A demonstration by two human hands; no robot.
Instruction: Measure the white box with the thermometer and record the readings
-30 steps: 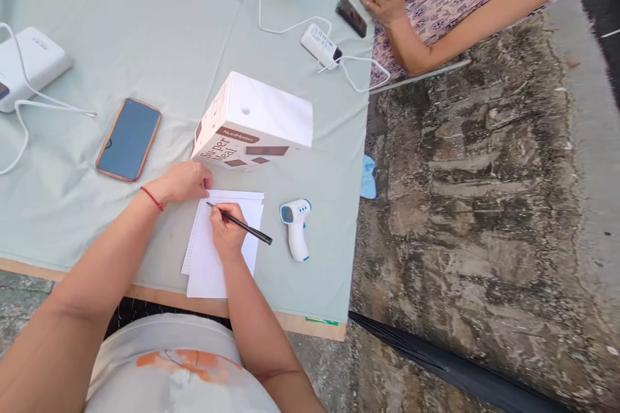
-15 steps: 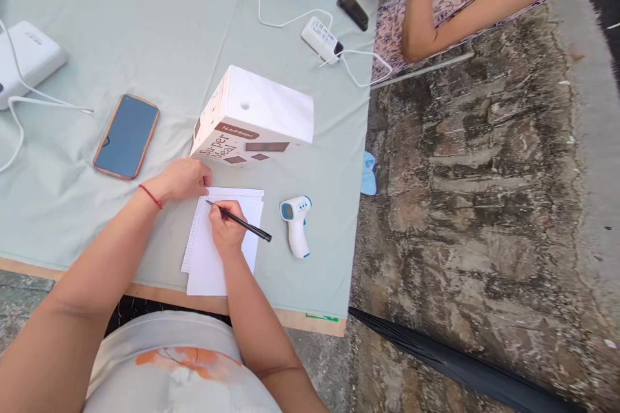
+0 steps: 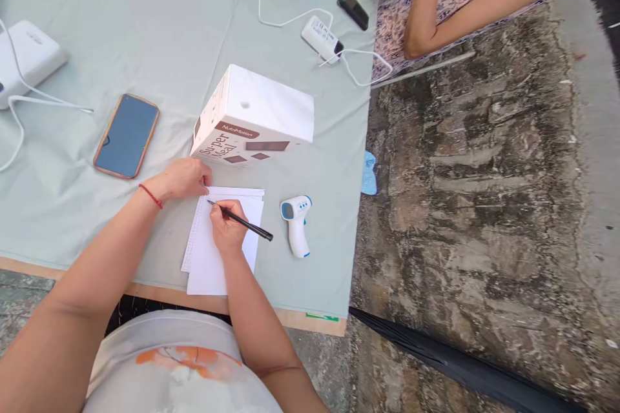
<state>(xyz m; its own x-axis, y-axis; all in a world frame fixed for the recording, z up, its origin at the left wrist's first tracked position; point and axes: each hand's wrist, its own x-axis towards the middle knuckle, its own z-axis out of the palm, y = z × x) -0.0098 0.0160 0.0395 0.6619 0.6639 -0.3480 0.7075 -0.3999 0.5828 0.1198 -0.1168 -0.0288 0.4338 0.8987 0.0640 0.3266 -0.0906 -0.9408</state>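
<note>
The right hand (image 3: 227, 227) has its grip clamped on a black pen (image 3: 247, 224), its tip near the upper-left corner of the paper (image 3: 206, 271) on the surface (image 3: 324, 258). The left hand (image 3: 186, 179) curls at that corner; whether its grip holds anything, I cannot tell. A white box (image 3: 271, 103) stands just beyond, a thermometer (image 3: 296, 232) to the right.

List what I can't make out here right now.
All in the head view:
Slim black pen: gripped part hidden by the bare right hand.
White rectangular paper sheets: marks along their left edge too small to read.
White-and-blue plastic pistol-shaped thermometer: any screen reading too small.
White boxy plastic device: cut off by the picture's left edge.
</note>
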